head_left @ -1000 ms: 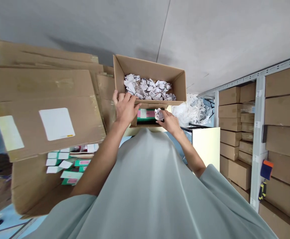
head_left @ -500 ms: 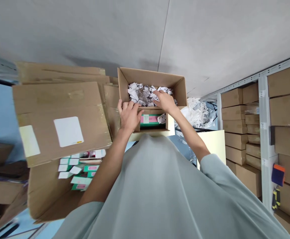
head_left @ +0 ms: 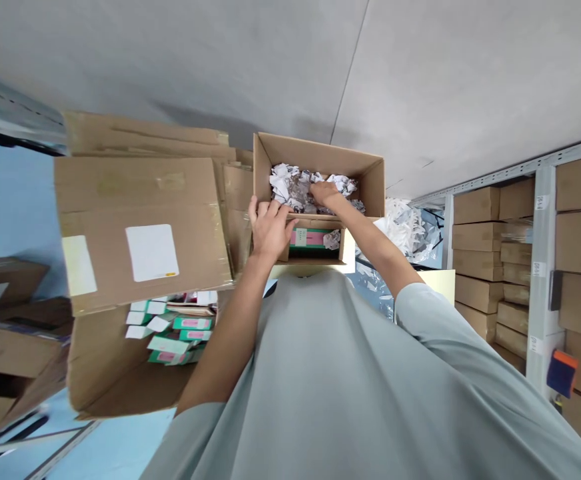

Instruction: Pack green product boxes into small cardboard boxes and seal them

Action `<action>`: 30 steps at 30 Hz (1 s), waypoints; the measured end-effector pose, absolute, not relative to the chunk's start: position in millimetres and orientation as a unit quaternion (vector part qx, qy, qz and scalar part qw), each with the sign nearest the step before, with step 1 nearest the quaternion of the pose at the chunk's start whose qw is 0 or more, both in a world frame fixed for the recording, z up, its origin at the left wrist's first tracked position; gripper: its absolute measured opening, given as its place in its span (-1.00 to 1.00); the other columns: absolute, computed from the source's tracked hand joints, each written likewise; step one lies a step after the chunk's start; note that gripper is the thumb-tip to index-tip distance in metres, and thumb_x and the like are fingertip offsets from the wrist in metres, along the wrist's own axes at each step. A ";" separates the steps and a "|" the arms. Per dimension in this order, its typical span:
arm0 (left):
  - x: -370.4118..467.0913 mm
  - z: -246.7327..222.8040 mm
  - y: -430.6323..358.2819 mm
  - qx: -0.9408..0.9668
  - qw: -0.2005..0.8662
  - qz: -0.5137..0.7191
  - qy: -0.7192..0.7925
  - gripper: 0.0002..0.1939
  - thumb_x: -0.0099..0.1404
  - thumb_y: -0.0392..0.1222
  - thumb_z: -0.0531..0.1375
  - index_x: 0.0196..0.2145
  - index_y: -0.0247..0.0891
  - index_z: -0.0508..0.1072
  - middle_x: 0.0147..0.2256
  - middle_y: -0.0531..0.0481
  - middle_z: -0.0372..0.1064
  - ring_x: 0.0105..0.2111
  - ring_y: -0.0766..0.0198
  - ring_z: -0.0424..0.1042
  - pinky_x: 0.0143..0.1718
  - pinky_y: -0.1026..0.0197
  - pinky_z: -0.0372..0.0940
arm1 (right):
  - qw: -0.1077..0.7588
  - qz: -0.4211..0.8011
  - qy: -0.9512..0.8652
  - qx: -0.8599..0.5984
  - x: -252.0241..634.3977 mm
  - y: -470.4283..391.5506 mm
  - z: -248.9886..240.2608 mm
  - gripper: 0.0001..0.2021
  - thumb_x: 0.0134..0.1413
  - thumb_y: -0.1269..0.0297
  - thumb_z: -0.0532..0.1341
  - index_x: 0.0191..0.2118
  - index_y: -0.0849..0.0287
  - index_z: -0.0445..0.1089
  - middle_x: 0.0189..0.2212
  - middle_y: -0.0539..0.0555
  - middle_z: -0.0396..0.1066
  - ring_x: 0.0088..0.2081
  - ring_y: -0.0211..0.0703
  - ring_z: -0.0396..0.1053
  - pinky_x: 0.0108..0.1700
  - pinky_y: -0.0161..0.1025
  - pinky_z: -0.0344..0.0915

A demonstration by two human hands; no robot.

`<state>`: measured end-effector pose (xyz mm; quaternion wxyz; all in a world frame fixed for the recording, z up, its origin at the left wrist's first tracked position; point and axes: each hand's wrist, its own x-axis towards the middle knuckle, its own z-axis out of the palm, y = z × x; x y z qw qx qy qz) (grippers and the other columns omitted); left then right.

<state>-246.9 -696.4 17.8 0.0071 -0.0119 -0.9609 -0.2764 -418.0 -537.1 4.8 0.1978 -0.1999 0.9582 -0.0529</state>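
Observation:
An open cardboard box (head_left: 315,145) holds crumpled paper (head_left: 284,180). My left hand (head_left: 269,230) rests at its near left corner, fingers hooked over the near wall and thumb spread to the right. Deep among the paper is my right hand (head_left: 325,193), curled with its fingertips hidden, closed on some of it. Close to my body stands a smaller open cardboard box (head_left: 315,261). Inside it lies a green and pink packet (head_left: 315,237) with a wad of crumpled paper (head_left: 332,240) at its right end.
On the left, a large cardboard carton (head_left: 105,380) contains several green and white packets (head_left: 190,323); a large labelled flap (head_left: 195,220) leans above it. White shredded paper (head_left: 400,223) lies to the right. Shelves there hold stacked cartons (head_left: 475,237). A wall (head_left: 295,60) rises behind.
My right hand has pushed deeper into the crumpled paper, and its fingers have curled out of sight. My left hand stays on the box edge. The whole view has shifted slightly.

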 end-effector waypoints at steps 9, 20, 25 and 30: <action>-249.5 22.0 -704.4 -0.037 -0.013 -0.305 -0.952 -0.53 0.44 -0.03 0.34 0.24 -0.19 0.55 0.20 -0.33 0.50 0.36 -0.34 0.34 0.61 -0.52 -0.18 | 0.148 -0.185 0.964 -0.122 -331.0 -466.0 116.6 -0.63 0.58 0.19 0.28 0.34 0.15 0.50 0.23 0.23 0.55 0.07 0.06 0.61 0.24 -0.04 0.49; -177.1 29.5 -701.6 0.039 0.012 -0.357 -0.933 -0.08 0.44 -0.18 0.29 0.61 -0.43 0.05 0.63 -0.70 -0.16 0.68 -0.43 -0.17 0.60 -0.51 -0.03 | 0.249 -0.249 0.931 -0.098 -204.8 -481.0 105.9 -0.59 0.52 0.19 0.36 0.37 0.00 0.50 0.22 0.13 0.51 -0.16 -0.14 0.60 0.10 -0.19 0.51; -155.9 29.1 -718.7 0.059 0.019 -0.373 -0.926 -0.26 0.51 -0.20 0.19 0.56 -0.34 0.16 0.54 -0.55 0.09 0.61 -0.24 0.13 0.57 -0.25 0.18 | 0.262 -0.192 0.943 -0.079 -215.8 -506.4 91.2 -0.56 0.53 0.16 0.35 0.41 0.03 0.46 0.25 0.21 0.53 0.11 0.08 0.63 0.18 -0.08 0.52; -149.8 20.3 -726.2 0.097 -0.026 -0.384 -0.918 -0.40 0.49 -0.17 0.20 0.43 -0.28 0.33 0.28 -0.42 0.44 0.15 -0.14 0.62 0.21 -0.11 0.50 | 0.201 -0.135 0.968 0.060 -198.8 -486.0 93.3 -0.61 0.56 0.07 0.32 0.32 0.09 0.46 0.23 0.25 0.56 0.09 0.12 0.65 0.08 -0.10 0.53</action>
